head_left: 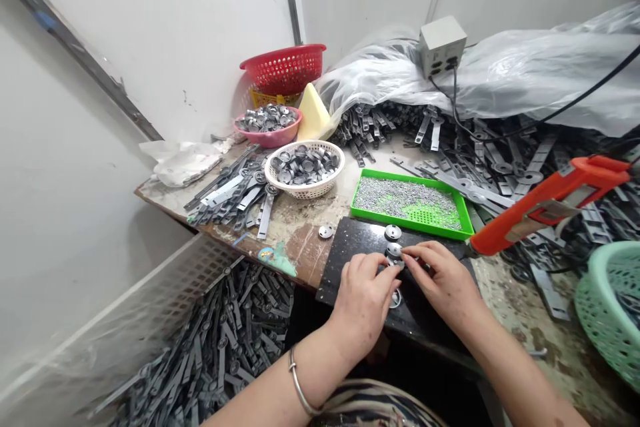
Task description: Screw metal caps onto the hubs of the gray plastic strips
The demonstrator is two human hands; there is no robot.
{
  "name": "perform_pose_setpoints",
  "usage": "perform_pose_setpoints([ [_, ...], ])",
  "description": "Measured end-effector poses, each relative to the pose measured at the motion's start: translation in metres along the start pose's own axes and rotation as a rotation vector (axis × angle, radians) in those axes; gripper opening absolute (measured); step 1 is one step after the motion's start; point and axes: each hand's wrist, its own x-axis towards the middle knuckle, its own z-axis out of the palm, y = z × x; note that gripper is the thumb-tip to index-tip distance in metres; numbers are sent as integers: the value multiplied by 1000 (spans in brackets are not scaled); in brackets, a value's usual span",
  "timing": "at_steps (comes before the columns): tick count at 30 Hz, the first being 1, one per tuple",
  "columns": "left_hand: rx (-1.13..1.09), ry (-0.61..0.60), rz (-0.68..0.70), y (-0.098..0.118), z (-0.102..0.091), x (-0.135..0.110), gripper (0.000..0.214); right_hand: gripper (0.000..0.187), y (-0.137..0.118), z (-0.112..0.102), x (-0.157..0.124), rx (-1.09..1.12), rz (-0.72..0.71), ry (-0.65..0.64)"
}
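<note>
My left hand and my right hand meet over a black stone slab at the table's front edge. Both hands have their fingers curled in a pinch around a small round metal disc part between them. Another round metal disc lies on the slab just beyond my fingers, and one more shows between my hands. A silver bangle circles my left wrist.
A green tray of tiny metal pins sits behind the slab. White basket and pink bowl hold metal rings. Flat metal strips are piled on the table, at back right and in a bin below. An orange tool and green basket stand right.
</note>
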Motion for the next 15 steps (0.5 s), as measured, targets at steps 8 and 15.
perform_pose_setpoints([
  [8,88,-47,-132,2,4,6,18,24,2,5,-9,-165,89,-79],
  [15,89,-43,-94,1,0,-3,19,24,-4,4,-19,-119,50,-138],
])
